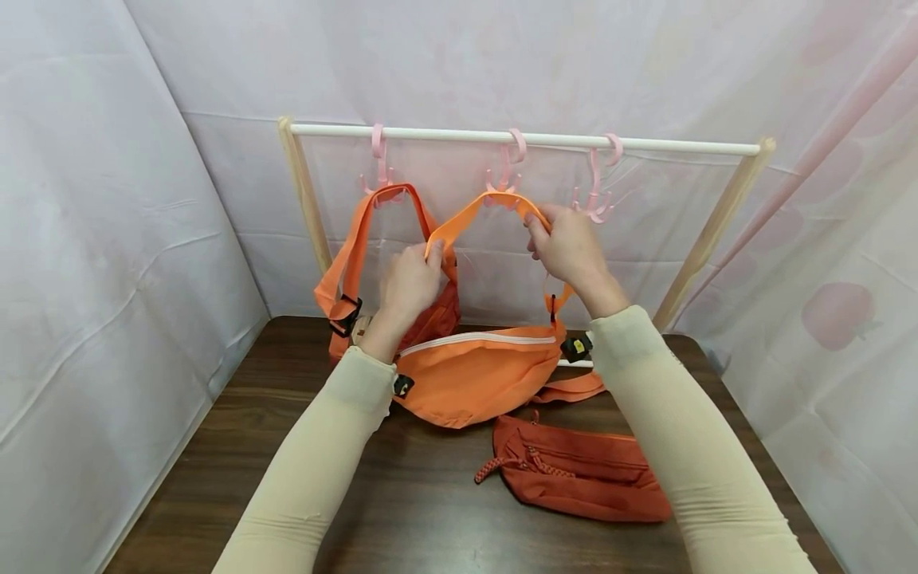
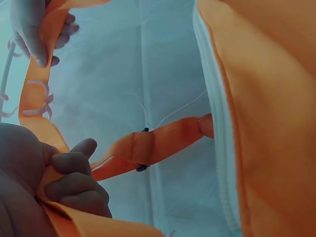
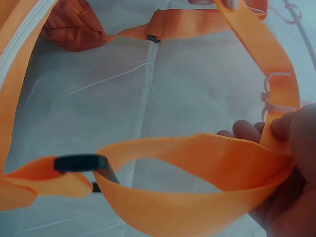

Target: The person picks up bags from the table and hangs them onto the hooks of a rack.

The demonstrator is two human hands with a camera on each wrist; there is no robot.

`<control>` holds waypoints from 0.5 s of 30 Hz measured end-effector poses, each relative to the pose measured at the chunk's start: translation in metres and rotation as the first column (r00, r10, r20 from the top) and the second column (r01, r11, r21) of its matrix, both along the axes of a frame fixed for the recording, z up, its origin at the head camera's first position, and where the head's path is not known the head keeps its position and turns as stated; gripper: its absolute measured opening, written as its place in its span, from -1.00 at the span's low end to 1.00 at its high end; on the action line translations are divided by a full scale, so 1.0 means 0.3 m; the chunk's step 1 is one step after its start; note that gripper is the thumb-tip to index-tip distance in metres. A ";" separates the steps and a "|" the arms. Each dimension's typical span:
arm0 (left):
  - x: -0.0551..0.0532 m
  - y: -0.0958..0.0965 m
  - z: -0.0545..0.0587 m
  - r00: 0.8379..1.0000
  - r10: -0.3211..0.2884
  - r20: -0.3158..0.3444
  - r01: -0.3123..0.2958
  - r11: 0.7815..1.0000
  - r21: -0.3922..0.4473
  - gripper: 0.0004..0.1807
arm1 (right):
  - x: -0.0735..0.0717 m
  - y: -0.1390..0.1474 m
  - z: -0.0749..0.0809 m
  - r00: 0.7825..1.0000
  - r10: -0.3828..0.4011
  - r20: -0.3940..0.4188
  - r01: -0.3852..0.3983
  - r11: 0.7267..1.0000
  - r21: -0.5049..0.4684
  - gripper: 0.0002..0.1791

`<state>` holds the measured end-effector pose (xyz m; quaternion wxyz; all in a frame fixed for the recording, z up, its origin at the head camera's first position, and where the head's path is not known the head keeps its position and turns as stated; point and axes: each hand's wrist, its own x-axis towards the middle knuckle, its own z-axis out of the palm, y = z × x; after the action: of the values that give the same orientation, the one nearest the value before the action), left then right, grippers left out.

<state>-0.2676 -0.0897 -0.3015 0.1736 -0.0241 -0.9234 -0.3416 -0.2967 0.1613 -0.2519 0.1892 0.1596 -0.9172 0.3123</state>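
Observation:
A light orange waist bag [image 1: 473, 379] with a white zip hangs below both hands. Its strap [image 1: 466, 215] arches up to the middle pink hook [image 1: 504, 179], lying across the prongs. My left hand [image 1: 412, 287] grips the strap left of that hook, with fingers curled round it in the left wrist view. On the other side, my right hand [image 1: 570, 243] pinches the strap between thumb and fingers, its looped end and black buckle [image 3: 81, 163] showing in the right wrist view. A darker orange bag [image 1: 437, 315] hangs by its strap from the left pink hook [image 1: 380, 171], partly behind my left hand.
A white rail [image 1: 445, 134] on wooden posts [image 1: 717, 231] spans the back of the brown table [image 1: 237, 430]. The right pink hook [image 1: 594, 191] bears nothing. A rust-red pouch [image 1: 581, 470] lies on the table in front, partly behind the right sleeve [image 1: 688, 430].

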 end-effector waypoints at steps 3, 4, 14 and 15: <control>0.001 0.004 -0.011 1.000 -0.011 -0.002 0.011 1.000 0.021 -0.42 | -0.014 -0.006 -0.007 1.000 0.004 -0.016 -0.004 1.000 0.003 -0.64; 0.000 0.005 -0.015 1.000 -0.013 -0.006 0.013 1.000 0.023 -0.43 | -0.017 -0.009 -0.010 1.000 0.004 -0.017 -0.004 1.000 0.004 -0.64; -0.005 0.014 -0.055 0.998 -0.035 -0.053 0.036 0.999 0.007 -0.48 | -0.054 -0.032 -0.032 1.000 0.007 -0.021 -0.007 0.999 0.037 -0.62; -0.005 0.014 -0.058 0.998 -0.039 -0.054 0.039 0.999 0.007 -0.48 | -0.057 -0.034 -0.034 1.000 0.004 -0.015 -0.004 0.999 0.037 -0.63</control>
<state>-0.2690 -0.0856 -0.3188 0.1918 -0.0505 -0.9163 -0.3478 -0.3137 0.1509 -0.2620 0.1923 0.1672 -0.9210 0.2946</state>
